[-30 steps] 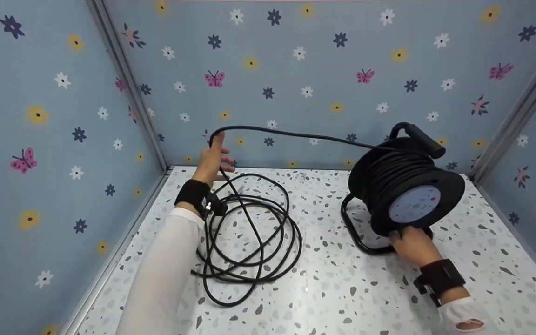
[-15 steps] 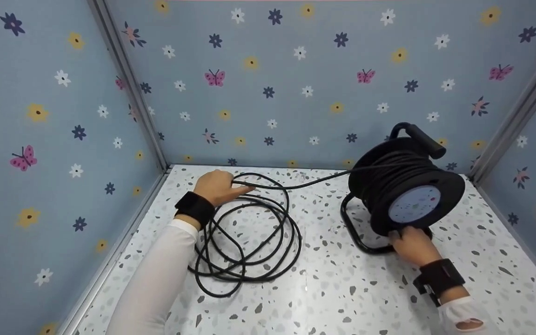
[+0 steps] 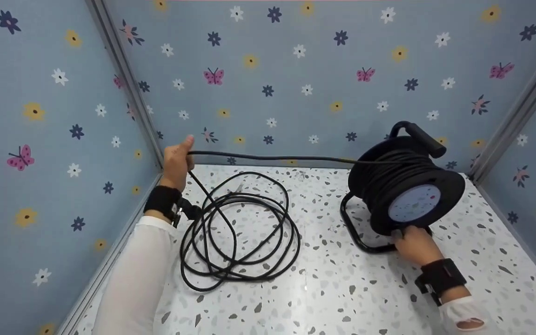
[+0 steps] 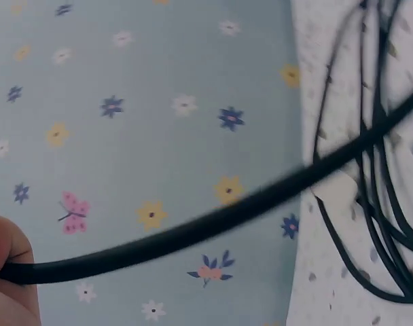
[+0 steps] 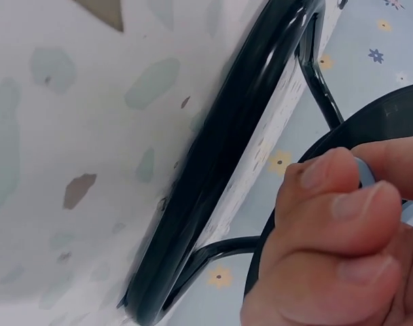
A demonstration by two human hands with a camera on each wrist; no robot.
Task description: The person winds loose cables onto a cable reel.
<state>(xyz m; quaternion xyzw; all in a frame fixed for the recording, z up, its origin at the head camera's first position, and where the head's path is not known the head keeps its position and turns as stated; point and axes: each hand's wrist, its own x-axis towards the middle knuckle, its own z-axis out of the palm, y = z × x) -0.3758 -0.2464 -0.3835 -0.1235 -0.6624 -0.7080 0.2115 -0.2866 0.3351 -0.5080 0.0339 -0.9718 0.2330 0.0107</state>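
My left hand (image 3: 177, 163), raised near the back left corner, grips a black cable (image 3: 268, 158). From there the cable runs almost straight across to a black cable reel (image 3: 403, 186) at the right. In the left wrist view the cable (image 4: 193, 231) comes out of my curled fingers. A slack length drops from this hand into loose loops (image 3: 291, 232) on the speckled surface. My right hand (image 3: 417, 246) holds the reel at the lower edge of its front disc. The right wrist view shows its fingers (image 5: 322, 244) curled there, hiding the part they grip.
The speckled white tabletop (image 3: 324, 298) lies under everything. Flowered blue panels (image 3: 305, 70) rise at the back and both sides. The reel stands on a black tube frame (image 3: 356, 237) and has a carrying handle (image 3: 426, 139) on top.
My left hand first came down over the loops, then moved left and up. The cable between it and the reel is now straighter. My right hand stays at the reel's lower edge.
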